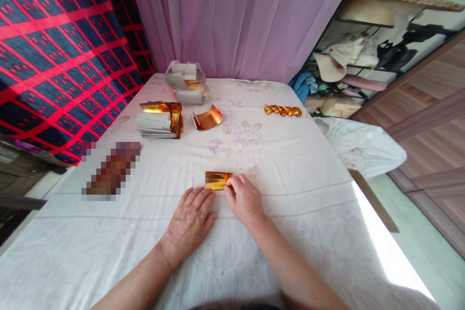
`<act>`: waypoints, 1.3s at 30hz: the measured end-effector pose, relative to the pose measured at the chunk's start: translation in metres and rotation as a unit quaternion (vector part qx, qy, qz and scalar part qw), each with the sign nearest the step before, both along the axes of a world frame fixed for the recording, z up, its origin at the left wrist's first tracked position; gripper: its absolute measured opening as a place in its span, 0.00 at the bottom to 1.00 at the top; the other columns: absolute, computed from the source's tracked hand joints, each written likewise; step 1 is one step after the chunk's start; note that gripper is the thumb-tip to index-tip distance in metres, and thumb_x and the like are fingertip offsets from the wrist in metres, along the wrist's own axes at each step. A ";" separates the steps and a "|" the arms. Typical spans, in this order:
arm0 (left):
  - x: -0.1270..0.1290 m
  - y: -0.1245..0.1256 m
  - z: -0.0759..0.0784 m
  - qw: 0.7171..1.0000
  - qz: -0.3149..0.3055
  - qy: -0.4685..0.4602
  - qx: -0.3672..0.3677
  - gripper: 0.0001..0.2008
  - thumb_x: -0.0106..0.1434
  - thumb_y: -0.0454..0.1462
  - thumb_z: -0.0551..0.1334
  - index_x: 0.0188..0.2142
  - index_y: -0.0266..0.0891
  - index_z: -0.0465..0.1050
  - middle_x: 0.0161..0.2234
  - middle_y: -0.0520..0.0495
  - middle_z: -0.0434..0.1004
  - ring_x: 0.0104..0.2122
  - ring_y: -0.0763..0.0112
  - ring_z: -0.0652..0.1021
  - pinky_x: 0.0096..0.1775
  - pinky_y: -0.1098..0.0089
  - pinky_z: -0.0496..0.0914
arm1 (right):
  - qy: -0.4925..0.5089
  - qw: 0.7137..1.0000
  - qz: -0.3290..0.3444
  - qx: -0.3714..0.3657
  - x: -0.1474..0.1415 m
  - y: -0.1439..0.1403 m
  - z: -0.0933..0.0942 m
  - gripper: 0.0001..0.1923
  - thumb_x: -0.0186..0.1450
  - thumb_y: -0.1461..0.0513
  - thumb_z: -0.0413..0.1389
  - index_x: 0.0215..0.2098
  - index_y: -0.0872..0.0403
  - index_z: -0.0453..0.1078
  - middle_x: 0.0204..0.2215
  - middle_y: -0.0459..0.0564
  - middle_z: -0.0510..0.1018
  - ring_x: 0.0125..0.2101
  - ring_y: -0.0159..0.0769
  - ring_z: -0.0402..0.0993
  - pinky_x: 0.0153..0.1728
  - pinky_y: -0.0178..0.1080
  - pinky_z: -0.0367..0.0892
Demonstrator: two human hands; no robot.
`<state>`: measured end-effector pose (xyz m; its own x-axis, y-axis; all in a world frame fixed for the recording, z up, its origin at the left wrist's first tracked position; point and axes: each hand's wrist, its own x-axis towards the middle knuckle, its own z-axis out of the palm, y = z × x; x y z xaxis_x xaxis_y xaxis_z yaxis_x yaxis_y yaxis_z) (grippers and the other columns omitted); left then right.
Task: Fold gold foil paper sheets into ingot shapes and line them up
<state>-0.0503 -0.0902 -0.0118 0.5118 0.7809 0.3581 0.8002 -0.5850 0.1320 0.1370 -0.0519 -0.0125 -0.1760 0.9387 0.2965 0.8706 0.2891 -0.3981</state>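
A small rectangular sheet of shiny gold foil paper [217, 180] lies on the table before me. My right hand [246, 199] pinches its right edge between thumb and curled fingers. Flat on the cloth, my left hand [192, 220] rests with fingers stretched out, its fingertips at the sheet's near left corner. Beyond, a curled piece of gold foil paper [209, 118] sits beside a thick stack of foil sheets with pale backs [156, 123]. A row of folded, twisted gold foil pieces [282, 110] lies at the far right.
A clear plastic bag [186, 85] of more sheets stands at the back. A blurred-out reddish-brown item [114, 169] lies on the left. The table wears a pale floral cloth [290, 164]. A purple curtain [232, 19] hangs behind; a shelf with caps [332, 60] and a white bag [366, 147] are right.
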 end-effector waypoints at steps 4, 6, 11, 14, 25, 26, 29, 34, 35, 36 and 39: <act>0.002 0.001 0.002 1.000 0.011 0.004 -0.017 0.19 0.67 0.37 0.54 0.55 0.36 0.70 0.51 0.40 0.75 0.52 0.55 0.72 0.56 0.50 0.64 | -0.022 0.999 -0.034 -0.002 -0.008 0.001 0.004 0.05 0.64 0.58 0.57 0.32 0.51 0.68 0.32 0.48 0.74 0.31 0.35 0.71 0.28 0.35 0.61; 0.003 0.001 0.003 0.999 0.019 0.010 -0.026 0.19 0.67 0.38 0.55 0.56 0.36 0.69 0.51 0.41 0.76 0.51 0.55 0.72 0.57 0.51 0.63 | -0.029 0.998 -0.049 -0.007 -0.010 0.002 0.004 0.06 0.63 0.58 0.58 0.32 0.51 0.68 0.31 0.48 0.74 0.30 0.35 0.71 0.27 0.36 0.60; 0.006 0.001 0.005 0.998 0.034 0.022 -0.039 0.19 0.66 0.39 0.56 0.55 0.38 0.70 0.49 0.43 0.75 0.51 0.55 0.72 0.57 0.50 0.61 | 0.000 0.999 -0.029 -0.018 -0.005 0.003 0.000 0.03 0.63 0.61 0.58 0.32 0.50 0.68 0.32 0.47 0.75 0.32 0.35 0.72 0.30 0.35 0.61; 0.007 0.001 0.005 0.998 0.035 0.027 -0.036 0.19 0.67 0.40 0.56 0.56 0.39 0.70 0.49 0.43 0.75 0.51 0.56 0.72 0.57 0.50 0.60 | 0.019 1.000 -0.017 -0.018 0.001 0.003 -0.004 0.02 0.63 0.64 0.57 0.33 0.50 0.69 0.32 0.46 0.75 0.32 0.34 0.72 0.32 0.35 0.63; 0.007 0.001 0.006 0.998 0.037 0.027 -0.033 0.19 0.67 0.39 0.55 0.56 0.39 0.70 0.50 0.43 0.75 0.51 0.56 0.72 0.57 0.50 0.60 | 0.042 0.999 -0.025 -0.017 0.025 0.001 -0.008 0.06 0.63 0.67 0.54 0.29 0.50 0.68 0.30 0.46 0.74 0.32 0.34 0.72 0.33 0.34 0.63; 0.007 0.001 0.006 0.998 0.037 0.027 -0.032 0.19 0.67 0.39 0.55 0.56 0.39 0.70 0.50 0.42 0.75 0.51 0.56 0.72 0.57 0.50 0.60 | 0.044 0.999 -0.026 -0.018 0.027 0.002 -0.009 0.06 0.63 0.67 0.54 0.29 0.51 0.68 0.30 0.46 0.74 0.32 0.34 0.72 0.33 0.34 0.63; 0.008 0.002 0.006 0.999 0.036 0.026 -0.026 0.19 0.66 0.39 0.56 0.56 0.38 0.70 0.49 0.42 0.75 0.50 0.55 0.72 0.56 0.50 0.61 | 0.084 0.996 -0.022 -0.005 0.031 0.003 -0.011 0.06 0.63 0.66 0.52 0.32 0.51 0.69 0.30 0.47 0.75 0.32 0.34 0.73 0.34 0.34 0.65; 0.008 0.002 0.006 0.999 0.033 0.033 -0.017 0.19 0.67 0.39 0.55 0.55 0.37 0.70 0.49 0.41 0.75 0.50 0.55 0.72 0.55 0.51 0.61 | 0.173 0.984 -0.004 0.030 0.027 0.000 -0.006 0.07 0.66 0.64 0.49 0.36 0.52 0.69 0.32 0.48 0.77 0.30 0.33 0.73 0.35 0.34 0.67; 0.008 0.002 0.006 0.999 0.033 0.034 -0.017 0.19 0.66 0.39 0.56 0.55 0.36 0.70 0.49 0.41 0.75 0.50 0.55 0.72 0.55 0.51 0.61 | 0.178 0.983 0.005 0.036 0.025 -0.001 -0.004 0.07 0.66 0.64 0.49 0.37 0.52 0.69 0.32 0.48 0.77 0.30 0.34 0.73 0.35 0.34 0.67; 0.008 0.002 0.006 0.999 0.033 0.034 -0.017 0.19 0.66 0.39 0.56 0.55 0.36 0.70 0.49 0.41 0.75 0.50 0.55 0.72 0.55 0.51 0.61 | 0.179 0.983 0.017 0.040 0.022 -0.001 -0.002 0.08 0.66 0.64 0.49 0.37 0.52 0.69 0.32 0.48 0.77 0.30 0.34 0.73 0.36 0.34 0.67; 0.008 0.002 0.006 0.999 0.034 0.035 -0.019 0.20 0.66 0.38 0.57 0.55 0.36 0.70 0.49 0.41 0.75 0.50 0.55 0.71 0.56 0.51 0.61 | 0.149 0.987 0.056 0.036 0.012 0.000 0.002 0.09 0.67 0.65 0.48 0.37 0.52 0.70 0.33 0.49 0.78 0.32 0.35 0.74 0.37 0.35 0.67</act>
